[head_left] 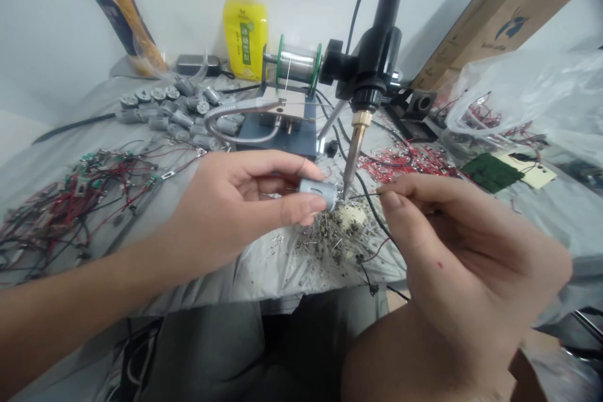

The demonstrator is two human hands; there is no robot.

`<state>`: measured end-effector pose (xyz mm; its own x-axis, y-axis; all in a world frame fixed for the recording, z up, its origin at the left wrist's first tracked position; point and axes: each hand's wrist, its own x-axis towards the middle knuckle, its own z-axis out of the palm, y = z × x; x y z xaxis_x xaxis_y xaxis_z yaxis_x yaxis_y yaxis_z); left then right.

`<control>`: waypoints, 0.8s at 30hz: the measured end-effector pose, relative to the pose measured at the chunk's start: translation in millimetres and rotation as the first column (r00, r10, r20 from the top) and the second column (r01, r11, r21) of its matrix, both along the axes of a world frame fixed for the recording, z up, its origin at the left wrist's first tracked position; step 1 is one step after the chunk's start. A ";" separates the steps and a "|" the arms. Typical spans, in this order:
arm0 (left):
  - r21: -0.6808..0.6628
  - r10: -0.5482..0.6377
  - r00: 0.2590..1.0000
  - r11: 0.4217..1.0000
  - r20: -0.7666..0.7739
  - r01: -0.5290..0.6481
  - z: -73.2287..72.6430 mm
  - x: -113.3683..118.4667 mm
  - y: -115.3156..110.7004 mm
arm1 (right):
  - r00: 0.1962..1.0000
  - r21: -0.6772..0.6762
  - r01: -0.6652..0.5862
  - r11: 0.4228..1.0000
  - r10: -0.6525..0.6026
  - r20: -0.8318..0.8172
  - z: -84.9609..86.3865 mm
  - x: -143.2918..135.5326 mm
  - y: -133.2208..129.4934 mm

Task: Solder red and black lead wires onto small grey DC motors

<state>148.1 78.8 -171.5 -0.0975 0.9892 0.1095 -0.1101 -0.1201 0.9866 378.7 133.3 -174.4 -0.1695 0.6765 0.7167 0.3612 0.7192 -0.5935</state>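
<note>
Between the thumb and fingers of my left hand (245, 195) is a small grey cylindrical motor (316, 193), lying on its side with its end facing right. The tip of an upright soldering iron (353, 160), clamped on a black stand, comes down at that end; whether it touches cannot be made out. My right hand (452, 232) pinches a thin dark wire (363, 196) that runs left toward the iron tip and the motor's end. Beneath them, solder scraps (330, 239) litter the covered table.
Behind stand a solder spool (299, 66) on a feeder (282, 119) and a yellow bottle (245, 38). Several motors (181, 113) are piled back left, above tangled wired parts (80, 201). Red wires (405, 163) lie right, near a plastic bag (532, 88) and a cardboard box (504, 19).
</note>
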 end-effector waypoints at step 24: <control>0.020 0.013 0.999 1.000 -0.030 -0.012 3.6 0.7 -0.5 | 0.998 -0.051 -0.029 0.998 0.026 -0.060 0.0 -5.6 0.8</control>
<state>148.8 78.3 -167.9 -0.1064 0.9855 0.1322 -0.0791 -0.1410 0.9869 373.1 134.1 -174.4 -0.1470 0.7089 0.6898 0.3045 0.6959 -0.6504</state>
